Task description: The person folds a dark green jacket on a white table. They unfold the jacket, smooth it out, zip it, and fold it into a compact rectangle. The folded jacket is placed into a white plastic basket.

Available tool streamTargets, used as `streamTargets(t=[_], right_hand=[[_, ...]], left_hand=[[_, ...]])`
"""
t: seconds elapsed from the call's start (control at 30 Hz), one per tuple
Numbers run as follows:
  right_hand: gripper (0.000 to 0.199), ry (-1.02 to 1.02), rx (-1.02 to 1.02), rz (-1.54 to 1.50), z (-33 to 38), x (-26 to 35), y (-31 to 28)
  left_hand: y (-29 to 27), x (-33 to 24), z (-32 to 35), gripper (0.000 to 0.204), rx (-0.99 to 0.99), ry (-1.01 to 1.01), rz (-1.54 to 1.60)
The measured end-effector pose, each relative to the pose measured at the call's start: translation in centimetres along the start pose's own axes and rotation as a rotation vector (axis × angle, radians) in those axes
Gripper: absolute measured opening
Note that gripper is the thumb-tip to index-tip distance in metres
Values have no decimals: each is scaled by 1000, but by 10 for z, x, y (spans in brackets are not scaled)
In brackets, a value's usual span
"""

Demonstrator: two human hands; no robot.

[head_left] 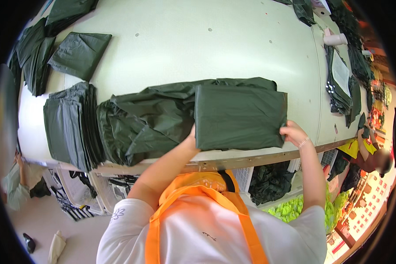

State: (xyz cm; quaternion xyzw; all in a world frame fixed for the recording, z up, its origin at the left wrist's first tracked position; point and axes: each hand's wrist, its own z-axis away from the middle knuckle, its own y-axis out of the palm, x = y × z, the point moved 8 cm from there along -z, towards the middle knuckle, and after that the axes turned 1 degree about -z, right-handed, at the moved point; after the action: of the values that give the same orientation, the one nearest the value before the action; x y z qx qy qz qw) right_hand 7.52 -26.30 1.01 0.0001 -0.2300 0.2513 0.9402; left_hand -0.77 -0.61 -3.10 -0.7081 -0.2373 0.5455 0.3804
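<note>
A neatly folded, dark green, slightly shiny fabric piece [240,116] is between my two hands at the table's near edge. My right hand [295,133] pinches its right edge near the lower corner, the thumb on top. At the lower left edge my left hand [192,137] grips it, most of the fingers hidden behind the fabric. Beneath and to the left spreads a wrinkled, loosely laid dark green fabric [149,121]. Further left stands a stack of folded dark green pieces [66,125], edges fanned to the right.
Another folded piece [81,55] and more dark bundles [37,57] lie at the far left of the pale table [176,48]. At right are dark bundles with a white sheet [340,72] and a white cylinder [335,39]. Below sit white crates [77,189]. Other people work at both sides.
</note>
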Motion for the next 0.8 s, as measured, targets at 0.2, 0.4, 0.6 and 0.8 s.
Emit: streamTargets(t=[0.2, 0.4, 0.6, 0.8], right_hand=[[22, -135, -30, 169, -35, -3, 8], [30, -120, -15, 447, -33, 2, -2], [58, -1121, -425, 933, 48, 90, 21], [64, -1435, -130, 1420, 26, 76, 116]], left_hand=[[-57, 19, 39, 55, 155, -207, -714], [-145, 100, 99, 63, -336, -723, -751], [-126, 140, 132, 55, -546, -709, -309], [-185, 61, 213, 60, -1115, -1034, -741]])
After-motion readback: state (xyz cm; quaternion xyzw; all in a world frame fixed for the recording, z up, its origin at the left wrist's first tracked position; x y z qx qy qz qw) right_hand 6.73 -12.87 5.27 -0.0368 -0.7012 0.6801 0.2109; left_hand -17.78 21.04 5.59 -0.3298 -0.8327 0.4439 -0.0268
